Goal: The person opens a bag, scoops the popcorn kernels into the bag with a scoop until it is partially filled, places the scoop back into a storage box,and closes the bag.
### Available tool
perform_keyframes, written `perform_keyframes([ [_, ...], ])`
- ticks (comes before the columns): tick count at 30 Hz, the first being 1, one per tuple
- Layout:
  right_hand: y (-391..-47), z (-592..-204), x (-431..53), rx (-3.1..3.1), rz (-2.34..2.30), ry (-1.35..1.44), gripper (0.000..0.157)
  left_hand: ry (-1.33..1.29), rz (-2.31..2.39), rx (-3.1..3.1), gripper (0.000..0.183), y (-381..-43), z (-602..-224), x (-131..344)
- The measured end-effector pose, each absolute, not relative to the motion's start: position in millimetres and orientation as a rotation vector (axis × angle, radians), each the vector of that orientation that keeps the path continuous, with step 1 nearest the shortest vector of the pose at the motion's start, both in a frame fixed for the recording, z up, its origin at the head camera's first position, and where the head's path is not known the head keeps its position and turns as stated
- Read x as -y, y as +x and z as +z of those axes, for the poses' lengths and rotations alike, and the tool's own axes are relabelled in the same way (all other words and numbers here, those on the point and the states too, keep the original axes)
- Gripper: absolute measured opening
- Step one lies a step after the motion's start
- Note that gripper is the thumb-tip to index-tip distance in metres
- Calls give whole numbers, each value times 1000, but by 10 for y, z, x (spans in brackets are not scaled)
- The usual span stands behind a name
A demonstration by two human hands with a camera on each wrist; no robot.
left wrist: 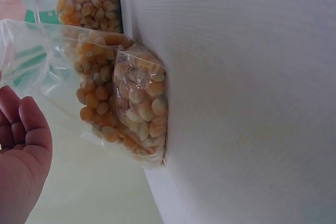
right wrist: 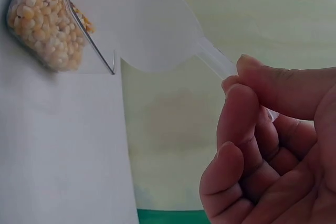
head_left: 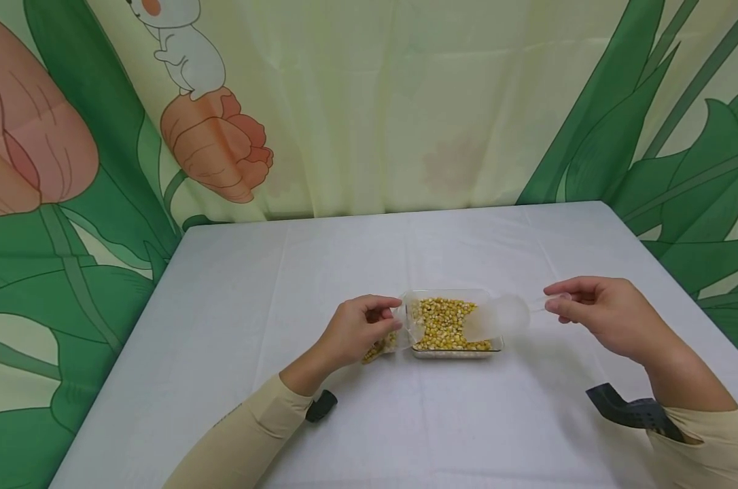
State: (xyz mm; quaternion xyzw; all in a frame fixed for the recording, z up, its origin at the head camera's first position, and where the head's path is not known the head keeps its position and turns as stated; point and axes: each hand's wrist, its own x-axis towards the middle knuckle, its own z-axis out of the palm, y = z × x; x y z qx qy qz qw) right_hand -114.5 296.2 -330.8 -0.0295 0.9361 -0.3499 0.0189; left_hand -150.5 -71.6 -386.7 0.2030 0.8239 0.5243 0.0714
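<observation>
A clear plastic bag (left wrist: 136,98) of corn kernels stands on the table, left of a clear rectangular container (head_left: 457,354). My left hand (head_left: 361,329) pinches the bag's upper edge between thumb and fingers, with the bag's mouth at the container's left end. Yellow corn kernels (head_left: 440,319) fill much of the container. My right hand (head_left: 607,316) pinches the thin handle of a translucent plastic scoop (right wrist: 152,30) between thumb and forefinger. The scoop's wide end overlaps the container's right side in the head view, in front of some of the kernels.
A white cloth covers the table (head_left: 222,292). Behind it hangs a pale curtain (head_left: 393,109) printed with flowers, leaves and a white animal. Dark straps (head_left: 635,406) sit at both wrists, over beige sleeves.
</observation>
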Motion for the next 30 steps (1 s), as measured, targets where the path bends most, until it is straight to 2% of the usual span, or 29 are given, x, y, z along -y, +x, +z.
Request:
perform_keyframes([
  [13,-1174,-3224,-2826,-2877,-969,-158,38,571,1584,-2472,29,-1501,-3851,710],
  [30,-1199,-3412,-2659,-2773,-1073,-120,39,546,1583,-2464,28,-1499,-3857,704],
])
